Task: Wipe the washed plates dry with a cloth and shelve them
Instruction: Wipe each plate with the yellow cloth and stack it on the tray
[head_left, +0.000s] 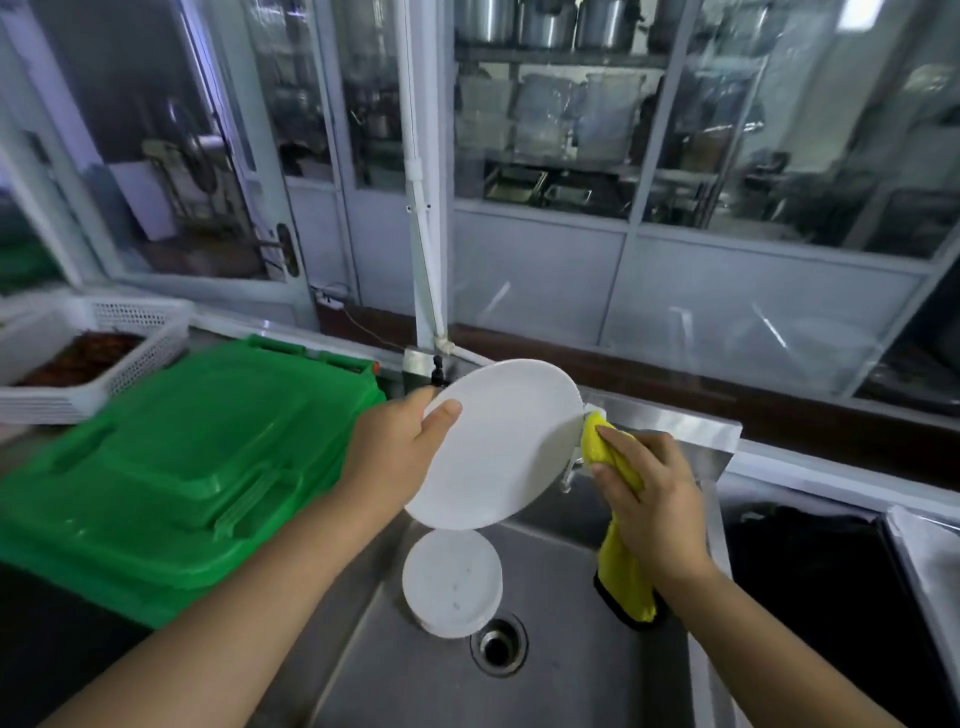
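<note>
My left hand (400, 452) grips a white plate (498, 447) by its left rim, thumb on the face, and holds it tilted above the steel sink (571, 675). My right hand (649, 499) grips a yellow cloth (623, 561) with a dark edge and presses the cloth's top against the plate's right rim. The cloth's tail hangs down below my wrist. A stack of smaller white plates (452, 582) lies in the sink basin, just left of the drain (497, 644).
A green plastic bin lid (182, 467) sits close on the left of the sink. A white slotted crate (104, 343) stands at far left. A white pipe (426, 260) rises behind the sink. Glass-fronted shelving (675, 130) lines the back. A dark tray (810, 582) lies to the right.
</note>
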